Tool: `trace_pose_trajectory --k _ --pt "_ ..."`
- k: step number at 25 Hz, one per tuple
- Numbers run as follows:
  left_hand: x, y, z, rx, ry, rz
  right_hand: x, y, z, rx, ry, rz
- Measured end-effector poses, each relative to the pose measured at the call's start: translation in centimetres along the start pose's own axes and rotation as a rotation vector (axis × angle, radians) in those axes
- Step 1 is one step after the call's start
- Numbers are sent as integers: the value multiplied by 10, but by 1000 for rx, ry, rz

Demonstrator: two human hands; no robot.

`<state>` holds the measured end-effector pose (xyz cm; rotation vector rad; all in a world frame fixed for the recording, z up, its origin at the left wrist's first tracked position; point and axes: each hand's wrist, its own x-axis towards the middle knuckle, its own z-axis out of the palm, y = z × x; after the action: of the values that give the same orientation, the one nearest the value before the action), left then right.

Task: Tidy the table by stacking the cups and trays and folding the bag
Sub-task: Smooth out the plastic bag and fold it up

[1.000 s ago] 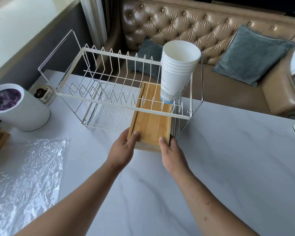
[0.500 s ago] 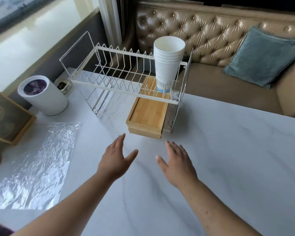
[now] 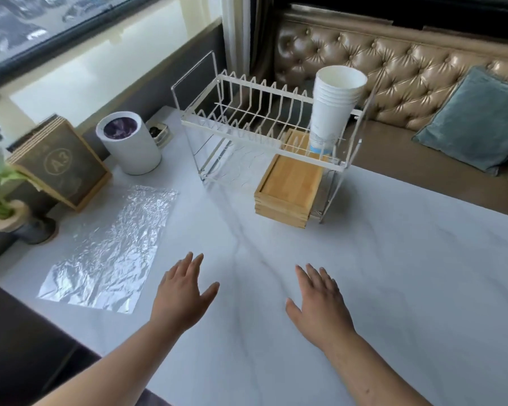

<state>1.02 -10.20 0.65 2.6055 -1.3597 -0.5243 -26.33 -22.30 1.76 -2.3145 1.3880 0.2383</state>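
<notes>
The head view looks down on a white marbled worktop [image 3: 393,273] with both bare hands held flat over it, palms down, near the lower middle. The left hand [image 3: 182,294] has its fingers [image 3: 188,263] spread and the thumb splayed out toward the right; it grips nothing. The right hand [image 3: 320,303] is the same, fingers [image 3: 311,276] fanned apart and empty, and the two hands sit well apart from each other. Whether the palms touch the surface or float just above it I cannot tell. Ahead of the fingers, well beyond their tips, stands a white wire dish rack [image 3: 247,118]. A stack of wooden trays [image 3: 288,189] lies under the rack's right end, its near end sticking out toward the hands. On the rack's upper level, above the far part of the trays, a stack of white paper cups [image 3: 332,109] stands mouth up, leaning a little to the right. Off to the left of the left hand's fingers, a clear crinkled plastic bag [image 3: 109,247] lies flat and unfolded on the worktop. Farther left and beyond the bag are a white round container [image 3: 129,148] with a purple top, a framed board [image 3: 59,165] marked A3, and a potted plant [image 3: 0,200]. Behind the worktop runs a tufted tan sofa [image 3: 393,68] with a blue-grey cushion [image 3: 475,118].
</notes>
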Motion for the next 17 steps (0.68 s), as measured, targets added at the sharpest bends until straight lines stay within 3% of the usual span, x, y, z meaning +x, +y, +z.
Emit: trace_pose_trajectory --k 11,17 --pt "55 -189 -30 -35 8 -166 75 -197 51 -56 -84 -218" --pt "80 -238 -31 -22 -4 -134 106 -262 75 -92 -106 -283"
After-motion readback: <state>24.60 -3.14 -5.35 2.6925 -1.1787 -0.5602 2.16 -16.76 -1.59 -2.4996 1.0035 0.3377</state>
